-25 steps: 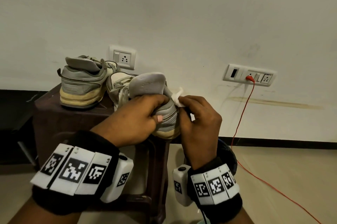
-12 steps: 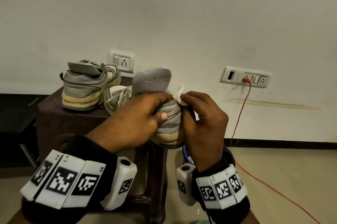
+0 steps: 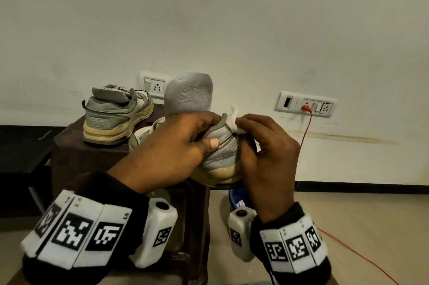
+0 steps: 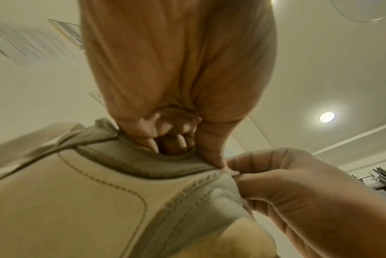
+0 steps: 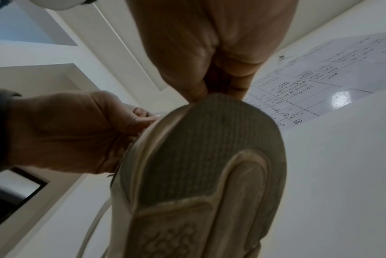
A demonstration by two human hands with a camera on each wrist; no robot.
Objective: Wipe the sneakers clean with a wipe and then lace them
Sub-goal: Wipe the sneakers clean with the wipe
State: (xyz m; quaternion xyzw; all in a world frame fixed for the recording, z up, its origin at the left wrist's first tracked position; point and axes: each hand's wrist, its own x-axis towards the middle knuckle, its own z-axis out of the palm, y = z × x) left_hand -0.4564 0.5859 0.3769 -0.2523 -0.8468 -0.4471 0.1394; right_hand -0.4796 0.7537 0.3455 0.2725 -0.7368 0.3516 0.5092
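A grey and cream sneaker (image 3: 220, 152) is held up over the edge of a dark brown stool (image 3: 76, 157), heel toward me. My left hand (image 3: 183, 145) grips its collar (image 4: 143, 162), fingers curled inside the opening and thumb on the outside. A grey insole (image 3: 189, 94) sticks up from the shoe above that hand. My right hand (image 3: 262, 143) pinches a small white wipe (image 3: 233, 119) against the top of the heel. The right wrist view looks up at the ribbed sole (image 5: 205, 157). A second sneaker (image 3: 116, 117) stands on the stool at the back left.
A wall with two socket plates (image 3: 305, 104) is close behind; a red cable (image 3: 306, 126) runs from the right plate down across the floor. A blue object (image 3: 236, 194) lies on the floor under my right hand. Dark furniture stands at the left.
Both hands and the sneaker have risen slightly, and more of the insole shows above my left hand. The wipe stays pinched at the heel.
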